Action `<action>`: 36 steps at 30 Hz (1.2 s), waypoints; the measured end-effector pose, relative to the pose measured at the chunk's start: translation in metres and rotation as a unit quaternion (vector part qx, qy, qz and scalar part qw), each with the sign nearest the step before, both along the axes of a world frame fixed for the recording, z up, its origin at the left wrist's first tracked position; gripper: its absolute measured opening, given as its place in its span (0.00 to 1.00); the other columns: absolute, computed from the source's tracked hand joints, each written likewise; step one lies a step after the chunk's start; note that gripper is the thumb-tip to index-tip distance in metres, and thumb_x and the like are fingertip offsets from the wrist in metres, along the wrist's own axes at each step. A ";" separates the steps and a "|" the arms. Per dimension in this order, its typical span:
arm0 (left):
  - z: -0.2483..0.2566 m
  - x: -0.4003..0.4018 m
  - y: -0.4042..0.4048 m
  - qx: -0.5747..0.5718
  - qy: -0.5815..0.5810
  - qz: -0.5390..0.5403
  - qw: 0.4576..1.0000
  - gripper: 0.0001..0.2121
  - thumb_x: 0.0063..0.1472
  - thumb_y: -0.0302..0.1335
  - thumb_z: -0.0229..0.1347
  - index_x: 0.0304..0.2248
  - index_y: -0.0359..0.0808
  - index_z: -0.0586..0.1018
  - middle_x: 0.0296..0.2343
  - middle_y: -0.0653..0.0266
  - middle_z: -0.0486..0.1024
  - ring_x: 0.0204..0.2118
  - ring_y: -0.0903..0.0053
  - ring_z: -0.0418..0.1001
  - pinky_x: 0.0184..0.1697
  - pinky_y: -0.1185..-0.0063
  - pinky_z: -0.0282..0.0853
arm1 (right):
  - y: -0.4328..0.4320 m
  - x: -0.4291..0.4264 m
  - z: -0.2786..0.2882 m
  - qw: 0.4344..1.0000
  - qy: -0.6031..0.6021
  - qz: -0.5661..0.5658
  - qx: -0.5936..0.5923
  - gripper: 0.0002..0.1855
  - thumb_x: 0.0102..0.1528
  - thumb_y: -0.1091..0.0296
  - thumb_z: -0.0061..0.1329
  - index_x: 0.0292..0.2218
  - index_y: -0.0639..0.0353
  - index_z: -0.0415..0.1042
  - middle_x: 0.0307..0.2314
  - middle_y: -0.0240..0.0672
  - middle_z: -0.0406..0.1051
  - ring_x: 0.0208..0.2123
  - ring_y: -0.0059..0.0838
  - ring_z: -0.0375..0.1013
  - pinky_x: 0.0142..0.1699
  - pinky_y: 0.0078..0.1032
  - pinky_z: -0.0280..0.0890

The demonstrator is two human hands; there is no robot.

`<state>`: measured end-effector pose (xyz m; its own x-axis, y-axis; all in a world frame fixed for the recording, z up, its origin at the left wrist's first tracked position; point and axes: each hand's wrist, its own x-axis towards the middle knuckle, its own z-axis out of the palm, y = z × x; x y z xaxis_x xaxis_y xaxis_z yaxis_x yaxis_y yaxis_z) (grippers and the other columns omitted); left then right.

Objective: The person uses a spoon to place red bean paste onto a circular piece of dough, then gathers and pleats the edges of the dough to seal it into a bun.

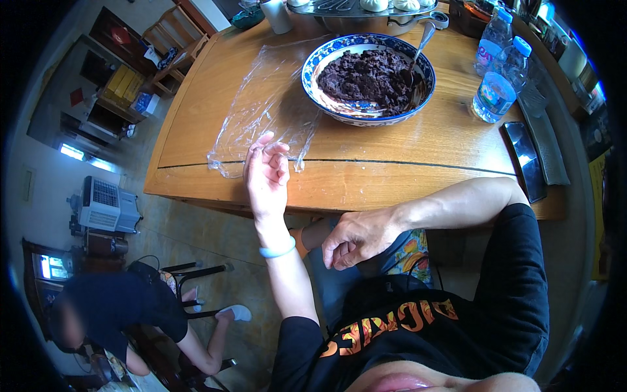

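My left hand (268, 174) is raised palm up over the near edge of the wooden table (392, 183), its fingers loosely bent and nothing in them. It overlaps the near end of a crumpled sheet of clear plastic film (269, 105). In front of my lap, below the table edge, my right hand (365, 235) hangs from a bent wrist with its fingers curled in; no object shows in it. Beyond both hands stands a blue-and-white patterned bowl (306, 78) of dark, lumpy paste (367, 78). A metal spoon (425, 41) leans in the paste against the right rim.
At the far edge, white buns (374, 5) sit on a perforated metal steamer tray (338, 9). Two plastic bottles (494, 95) and a phone (524, 159) are on the right. To my left, another person (122, 304) bends over near black stool legs (205, 272). An air cooler (105, 203) stands behind.
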<state>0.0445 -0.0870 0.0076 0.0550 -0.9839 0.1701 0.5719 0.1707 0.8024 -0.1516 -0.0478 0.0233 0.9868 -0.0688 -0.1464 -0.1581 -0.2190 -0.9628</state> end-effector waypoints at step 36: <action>-0.003 0.001 -0.004 -0.007 0.008 -0.003 1.000 0.14 0.62 0.34 0.41 0.42 0.34 0.69 0.28 0.61 0.73 0.23 0.88 0.67 0.20 0.92 0.58 | -0.001 0.002 0.001 0.999 0.018 0.002 -0.039 0.12 0.52 0.70 0.46 0.39 0.61 0.69 0.31 0.36 0.73 0.34 0.24 0.72 0.40 0.21 0.67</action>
<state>0.0456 -0.0909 0.0044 0.0511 -0.9817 0.1836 0.5852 0.1784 0.7911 -0.1499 -0.0491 0.0246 0.9814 -0.0779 -0.1755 -0.1908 -0.2941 -0.9365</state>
